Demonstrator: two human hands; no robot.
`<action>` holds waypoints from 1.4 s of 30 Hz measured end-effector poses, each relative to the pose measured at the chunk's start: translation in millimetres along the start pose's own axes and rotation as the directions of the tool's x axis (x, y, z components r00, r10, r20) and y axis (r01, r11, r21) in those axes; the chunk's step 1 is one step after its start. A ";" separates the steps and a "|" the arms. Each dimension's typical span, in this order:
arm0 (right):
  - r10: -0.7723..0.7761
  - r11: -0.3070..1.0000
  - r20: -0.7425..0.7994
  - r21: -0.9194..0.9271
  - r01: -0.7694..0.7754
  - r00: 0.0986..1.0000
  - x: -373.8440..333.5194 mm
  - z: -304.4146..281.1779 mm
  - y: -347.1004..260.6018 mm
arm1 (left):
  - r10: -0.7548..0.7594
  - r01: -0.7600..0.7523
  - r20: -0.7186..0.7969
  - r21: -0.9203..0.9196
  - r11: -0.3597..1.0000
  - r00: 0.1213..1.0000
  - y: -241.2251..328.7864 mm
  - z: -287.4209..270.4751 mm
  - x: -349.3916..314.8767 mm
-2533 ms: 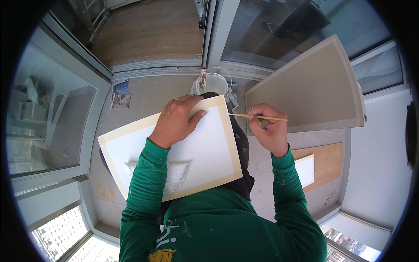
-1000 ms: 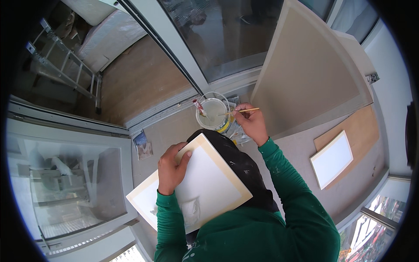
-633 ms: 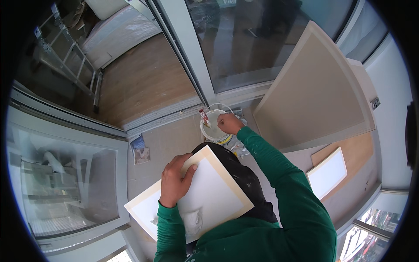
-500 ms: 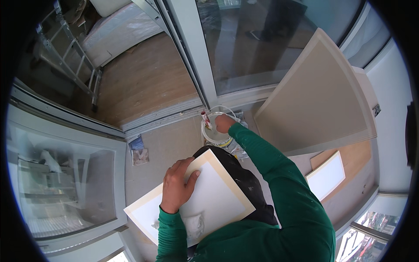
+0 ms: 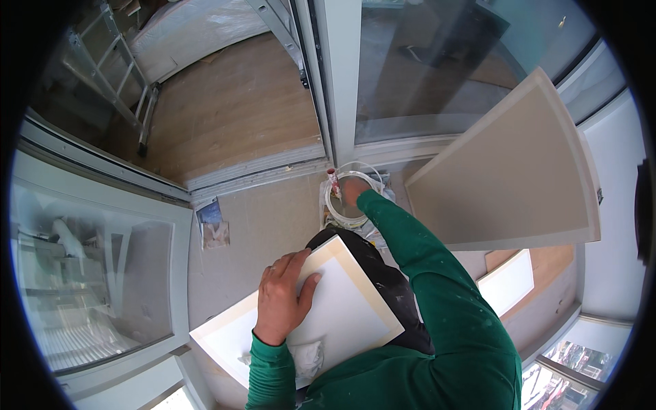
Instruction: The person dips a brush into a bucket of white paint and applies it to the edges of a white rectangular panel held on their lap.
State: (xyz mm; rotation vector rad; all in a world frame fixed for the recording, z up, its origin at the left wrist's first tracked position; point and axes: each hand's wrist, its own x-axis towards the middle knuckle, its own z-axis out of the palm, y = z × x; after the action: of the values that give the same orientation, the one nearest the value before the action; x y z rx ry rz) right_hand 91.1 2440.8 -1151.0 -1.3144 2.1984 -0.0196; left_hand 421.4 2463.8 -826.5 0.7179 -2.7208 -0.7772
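A white panel (image 5: 335,294) with cream-coloured border strips lies slanted across my lap. My left hand (image 5: 283,301) holds it by the upper edge, fingers at the rim and thumb lying on its face. Beside that wrist, a crumpled white cloth (image 5: 307,359) rests on the panel. My right hand (image 5: 352,191) is down inside a white bucket (image 5: 330,205) on the floor; its fingers are hidden, and so is anything in them. A red, white-smeared handle (image 5: 333,183) sticks up at the bucket's left rim.
A large beige panel (image 5: 506,178) leans at the right. Below it a smaller white panel (image 5: 507,283) lies on a brown board (image 5: 553,270). A glazed door (image 5: 102,266) is at left. Beyond the sliding track stands a ladder (image 5: 116,82).
My right hand has sunk deeper into the bucket. The view has shifted slightly. My left hand stays on the white panel.
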 end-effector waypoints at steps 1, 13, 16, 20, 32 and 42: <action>-0.020 1.000 -0.023 -0.021 0.020 1.000 3.8 6.9 13.8 | 0.015 -0.015 0.003 -0.011 1.000 1.000 2.0 0.7 3.8; -0.025 0.999 -0.121 0.026 0.028 0.992 -18.5 8.1 26.7 | 0.053 -0.053 0.011 0.004 0.999 0.999 1.5 6.2 6.5; -0.076 0.992 -0.237 0.081 0.097 0.969 -49.4 -15.5 31.7 | 0.064 -0.064 -0.003 0.006 0.998 0.998 2.3 5.8 5.8; -0.066 0.946 -0.455 0.254 0.200 0.888 -123.3 -35.6 35.7 | 0.055 -0.055 -0.017 -0.008 0.998 0.998 1.6 3.6 0.8; 0.039 0.900 -0.554 0.381 0.213 0.831 -238.4 -44.8 42.1 | 0.117 -0.118 -0.037 -0.023 0.993 0.992 3.3 12.6 -0.4; 0.370 0.523 -0.347 0.844 0.115 0.862 -215.0 -24.8 28.0 | 0.135 -0.139 -0.058 -0.072 0.988 0.989 -2.0 9.9 -2.9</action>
State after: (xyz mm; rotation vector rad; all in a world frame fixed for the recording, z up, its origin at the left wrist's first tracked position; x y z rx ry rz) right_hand 132.7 2623.4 -1038.9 -0.5623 2.1373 -1.3599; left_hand 421.4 2468.1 -836.1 0.5213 -2.6443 -0.8116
